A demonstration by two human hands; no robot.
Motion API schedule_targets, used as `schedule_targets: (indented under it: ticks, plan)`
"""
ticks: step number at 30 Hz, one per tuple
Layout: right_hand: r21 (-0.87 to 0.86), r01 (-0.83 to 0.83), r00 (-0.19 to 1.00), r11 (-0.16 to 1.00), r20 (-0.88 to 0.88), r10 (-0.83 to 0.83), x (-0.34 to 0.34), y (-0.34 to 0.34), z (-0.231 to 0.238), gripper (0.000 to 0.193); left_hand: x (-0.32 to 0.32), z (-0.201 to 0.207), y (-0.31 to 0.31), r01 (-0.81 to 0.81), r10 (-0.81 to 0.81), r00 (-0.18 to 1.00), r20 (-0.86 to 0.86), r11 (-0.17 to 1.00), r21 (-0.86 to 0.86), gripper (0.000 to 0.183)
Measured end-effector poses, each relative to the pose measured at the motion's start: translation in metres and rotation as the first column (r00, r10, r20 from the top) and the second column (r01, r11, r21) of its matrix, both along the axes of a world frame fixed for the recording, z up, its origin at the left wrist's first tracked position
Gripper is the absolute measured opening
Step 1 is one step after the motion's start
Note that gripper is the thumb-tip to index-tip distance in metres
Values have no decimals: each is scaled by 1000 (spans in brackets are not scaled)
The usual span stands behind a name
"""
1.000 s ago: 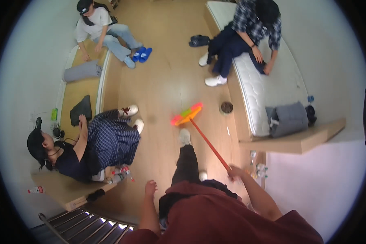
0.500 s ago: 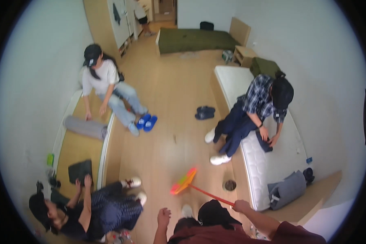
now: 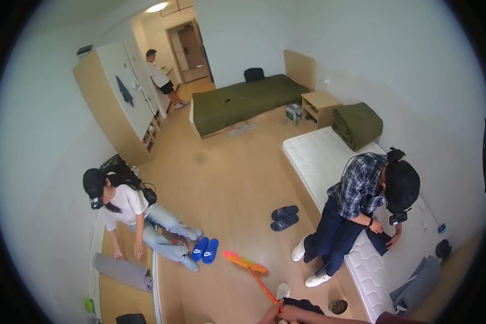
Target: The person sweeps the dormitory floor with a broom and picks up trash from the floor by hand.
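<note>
Both of my hands are low at the picture's bottom edge, closed round the red-orange handle of a broom (image 3: 262, 283). My left hand (image 3: 271, 313) and my right hand (image 3: 291, 312) sit close together near the handle's upper end. Bright orange, pink and yellow bristles (image 3: 245, 262) spread across the wooden floor ahead of my white shoe (image 3: 283, 291). Left of the bristles lies a pair of blue slides (image 3: 205, 250). Farther off to the right rest dark slippers (image 3: 284, 218).
A round container (image 3: 338, 307) stands by the right bed (image 3: 363, 272), where a person in plaid (image 3: 356, 186) folds dark cloth (image 3: 379, 241). Another person (image 3: 127, 202) sits left with a rolled grey mat (image 3: 123, 271). A green-covered bed (image 3: 243, 102) and wardrobe (image 3: 116, 94) stand beyond.
My view has tipped up toward the far room. My left hand, free before, has joined the right on the broom handle. The bristle head has swung to a different angle.
</note>
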State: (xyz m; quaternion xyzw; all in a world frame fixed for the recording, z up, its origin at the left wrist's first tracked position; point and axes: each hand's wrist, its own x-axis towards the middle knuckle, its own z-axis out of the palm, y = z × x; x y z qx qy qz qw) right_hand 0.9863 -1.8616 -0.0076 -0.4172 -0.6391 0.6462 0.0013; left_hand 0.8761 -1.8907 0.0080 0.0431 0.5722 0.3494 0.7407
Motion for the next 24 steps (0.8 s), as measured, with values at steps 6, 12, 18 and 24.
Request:
schedule_targets:
  ticks: [6,12,18,24]
  plan:
    - [-77,48,979,996,201,-32,-46,166,88,25,-49,11,161,-142,141,980,141,990,-6,18]
    - [-57,128,985,990,-111,-133,-110,294,59,27,-103,2,284,-176,174,983,51,984,28,16]
    - [-87,-30,997,996,67,36,-202,424,38,36,-192,-32,406,-213,215,976,-38,976,49,14]
    - [117,-316,895,941,367,255,-296,567,104,44,-304,-51,551,-345,346,938,-31,938,34,20]
